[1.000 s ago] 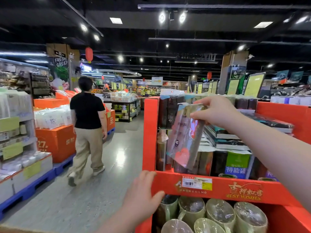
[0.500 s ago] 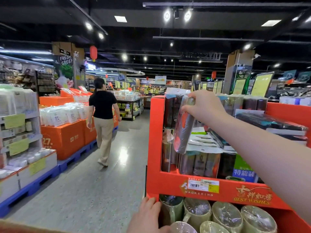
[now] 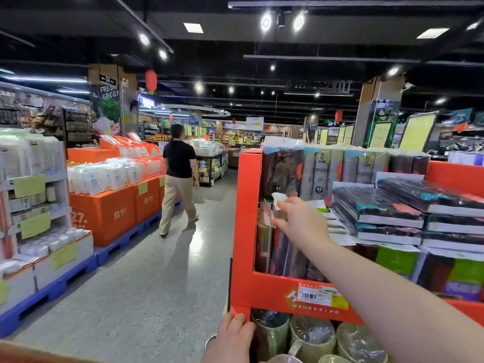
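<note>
1. The right hand [image 3: 301, 222] was extended into the upper shelf of the orange display stand [image 3: 246, 205].
2. The wrapped pack [image 3: 263, 244] was found upright in the shelf's corner, at 9 o'clock from that hand and just beside the stand's side wall.
3. The fingertips [image 3: 281, 205] were at the pack's top, by a white tag [image 3: 279, 199]. Because of blur, it could not be told whether anything was pinched.
4. The left hand [image 3: 230, 336] was laid, fingers relaxed, against the stand's lower corner at 6 o'clock, beside the wrapped mugs [image 3: 311, 334].
5. The step in hand was judged to be seating the pack in its row.
6. The next move was judged to call for release and a straight withdrawal towards 5 o'clock, without tipping the pack.
</note>
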A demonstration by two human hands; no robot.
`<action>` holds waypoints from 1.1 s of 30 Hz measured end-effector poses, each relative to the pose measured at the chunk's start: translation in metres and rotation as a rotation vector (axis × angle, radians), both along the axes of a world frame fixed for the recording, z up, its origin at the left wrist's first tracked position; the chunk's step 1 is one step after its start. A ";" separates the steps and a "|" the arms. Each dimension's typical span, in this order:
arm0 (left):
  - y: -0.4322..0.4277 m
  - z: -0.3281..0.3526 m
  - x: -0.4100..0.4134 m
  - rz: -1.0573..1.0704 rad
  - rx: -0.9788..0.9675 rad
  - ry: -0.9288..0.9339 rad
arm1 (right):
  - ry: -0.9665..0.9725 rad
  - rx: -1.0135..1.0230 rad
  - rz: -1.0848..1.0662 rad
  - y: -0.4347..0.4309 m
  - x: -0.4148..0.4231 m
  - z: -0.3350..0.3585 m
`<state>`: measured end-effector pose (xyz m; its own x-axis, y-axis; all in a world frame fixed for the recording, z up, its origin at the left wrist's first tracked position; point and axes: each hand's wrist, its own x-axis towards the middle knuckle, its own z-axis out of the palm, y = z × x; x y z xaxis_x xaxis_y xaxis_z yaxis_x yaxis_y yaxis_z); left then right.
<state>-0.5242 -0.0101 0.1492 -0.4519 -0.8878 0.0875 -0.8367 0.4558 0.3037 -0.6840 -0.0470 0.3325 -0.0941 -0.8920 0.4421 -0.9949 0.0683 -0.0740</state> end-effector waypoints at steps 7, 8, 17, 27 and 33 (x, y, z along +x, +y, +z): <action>0.005 0.002 0.007 -0.062 0.093 -0.058 | -0.107 0.227 0.025 0.000 -0.010 -0.003; 0.005 0.005 0.007 -0.067 0.084 -0.051 | -0.112 0.241 0.042 0.001 -0.012 -0.004; 0.009 0.008 0.007 -0.061 0.092 -0.036 | -0.117 0.194 0.095 -0.004 -0.018 -0.011; 0.014 0.005 0.010 -0.024 0.015 0.013 | 0.177 0.219 0.072 0.023 -0.010 -0.015; 0.025 0.016 0.009 0.016 -0.091 -0.123 | 0.310 0.173 0.100 0.059 -0.022 -0.026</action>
